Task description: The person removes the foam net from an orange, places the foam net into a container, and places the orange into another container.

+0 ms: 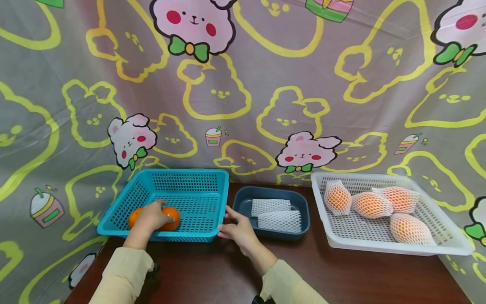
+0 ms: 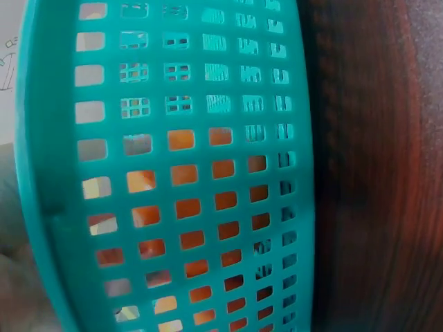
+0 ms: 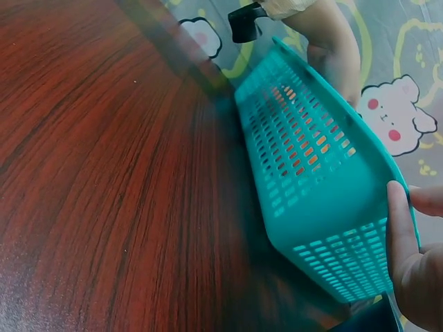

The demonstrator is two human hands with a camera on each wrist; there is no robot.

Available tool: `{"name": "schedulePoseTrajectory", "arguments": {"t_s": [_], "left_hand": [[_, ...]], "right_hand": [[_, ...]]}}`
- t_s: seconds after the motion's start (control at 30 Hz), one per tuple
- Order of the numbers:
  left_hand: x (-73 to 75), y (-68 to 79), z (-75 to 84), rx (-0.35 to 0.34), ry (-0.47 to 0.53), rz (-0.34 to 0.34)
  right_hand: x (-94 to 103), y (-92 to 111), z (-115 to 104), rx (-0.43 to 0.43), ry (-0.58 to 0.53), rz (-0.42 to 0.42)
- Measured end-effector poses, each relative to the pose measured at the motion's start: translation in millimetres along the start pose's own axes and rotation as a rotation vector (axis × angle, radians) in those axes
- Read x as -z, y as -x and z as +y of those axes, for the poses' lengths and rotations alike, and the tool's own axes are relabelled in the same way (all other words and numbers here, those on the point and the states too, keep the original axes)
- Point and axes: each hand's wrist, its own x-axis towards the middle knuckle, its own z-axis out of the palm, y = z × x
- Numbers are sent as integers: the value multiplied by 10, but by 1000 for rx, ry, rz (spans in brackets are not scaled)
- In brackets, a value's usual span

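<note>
Inside the teal plastic basket (image 1: pixel 197 202) at the left, my left hand (image 1: pixel 152 216) holds an orange (image 1: pixel 172 217) with the thumb across its side. Another orange (image 1: pixel 133 216) sits left of that hand, partly covered by it. Orange skin shows through the holes of the basket wall (image 2: pixel 197 155) in the left wrist view. With my right hand (image 1: pixel 241 231) I pinch the basket's right rim near its front corner. In the right wrist view the right thumb (image 3: pixel 399 225) lies against the outside of that rim.
A dark blue tray (image 1: pixel 243 195) with white foam net sleeves (image 1: pixel 279 221) stands right of the basket. Farther right is a white basket (image 1: pixel 330 230) holding several net-wrapped fruits (image 1: pixel 372 204). Behind everything hangs a patterned cloth (image 1: pixel 243 126). The table (image 1: pixel 212 270) is dark wood.
</note>
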Motion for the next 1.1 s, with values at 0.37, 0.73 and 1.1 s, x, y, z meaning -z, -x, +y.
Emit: {"name": "schedulePoseTrajectory", "arguments": {"t_s": [0.37,0.73,1.1], "left_hand": [[-6,31,33,-40,-54,18],[-44,19,77,-13,-73,39],[-44,54,156,-26,-37,79]], "right_hand": [[12,18,4,8,-4,-5],[-3,49,8,27,-15,-19],[29,110,14,89,84,-20]]}}
